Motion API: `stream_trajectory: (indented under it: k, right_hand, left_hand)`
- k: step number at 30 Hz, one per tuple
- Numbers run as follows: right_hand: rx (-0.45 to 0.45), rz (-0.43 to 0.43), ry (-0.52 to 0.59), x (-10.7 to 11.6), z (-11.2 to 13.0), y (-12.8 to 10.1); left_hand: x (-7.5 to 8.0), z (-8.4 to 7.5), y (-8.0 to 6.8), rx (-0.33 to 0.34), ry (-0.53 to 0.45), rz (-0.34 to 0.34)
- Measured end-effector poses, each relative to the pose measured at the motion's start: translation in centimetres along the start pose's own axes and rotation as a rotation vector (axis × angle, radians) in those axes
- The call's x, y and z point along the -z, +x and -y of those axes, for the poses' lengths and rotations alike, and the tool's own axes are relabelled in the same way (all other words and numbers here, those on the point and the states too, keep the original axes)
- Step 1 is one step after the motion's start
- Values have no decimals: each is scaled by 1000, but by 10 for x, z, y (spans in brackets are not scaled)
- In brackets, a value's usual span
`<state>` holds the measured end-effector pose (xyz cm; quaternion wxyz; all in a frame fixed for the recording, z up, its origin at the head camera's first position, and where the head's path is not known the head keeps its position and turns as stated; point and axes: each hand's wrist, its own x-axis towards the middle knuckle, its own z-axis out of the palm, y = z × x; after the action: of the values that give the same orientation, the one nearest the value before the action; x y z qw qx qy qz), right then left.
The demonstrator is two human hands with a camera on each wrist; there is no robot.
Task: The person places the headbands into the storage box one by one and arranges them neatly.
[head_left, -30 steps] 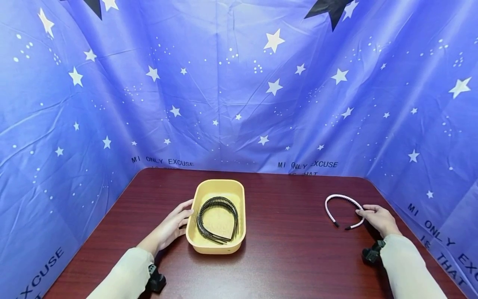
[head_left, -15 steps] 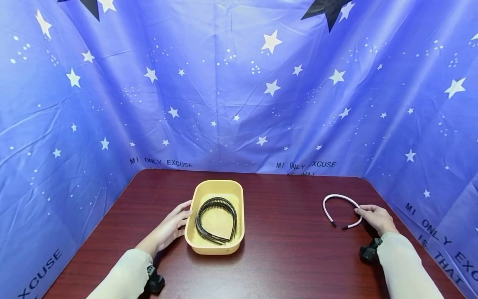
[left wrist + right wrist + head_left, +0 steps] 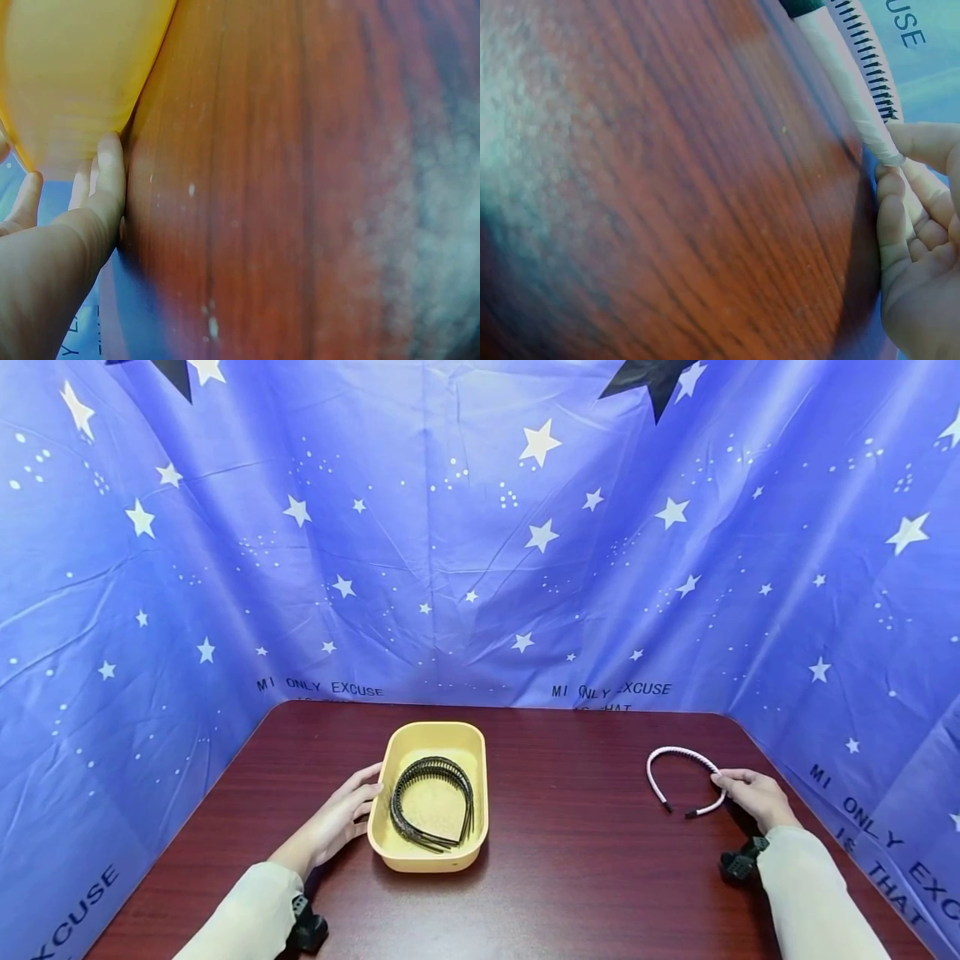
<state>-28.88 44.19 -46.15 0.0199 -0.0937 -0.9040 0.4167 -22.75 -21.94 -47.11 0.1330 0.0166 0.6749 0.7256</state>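
Note:
A pale yellow plastic basin (image 3: 433, 862) stands left of the table's middle. Several black toothed headbands (image 3: 402, 818) lie nested inside it. My left hand (image 3: 337, 814) has its fingers against the basin's left wall; in the left wrist view, the outstretched fingertips (image 3: 109, 147) meet the yellow side low down, near the tabletop. Far to the right, my right hand (image 3: 757, 797) pinches one side of a pale pink headband (image 3: 681, 750) between thumb and fingers. Its dark end tips point toward me. The right wrist view shows the wrapped band (image 3: 847, 86) and a row of black teeth along the inside.
The dark red wood-grain table (image 3: 570, 827) stretches between the basin and the pink headband. A blue curtain (image 3: 450, 568) with stars and lettering closes off the back and both sides. Each wrist carries a small black camera, the left one (image 3: 307, 927) close over the table.
The scene has slid slightly left in the head view as the camera turned a little. Both hands keep their places on the basin and the pink headband.

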Motion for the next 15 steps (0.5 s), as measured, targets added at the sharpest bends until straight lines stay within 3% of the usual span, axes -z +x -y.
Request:
stream_trajectory:
  k: [8,15]
  right_hand:
    - [20,23,21,0,-1,-3]
    - [22,95,125,4,2,-3]
  left_hand:
    - [1,1,-1,-7,1,6]
    - [0,2,1,-10,-4,2]
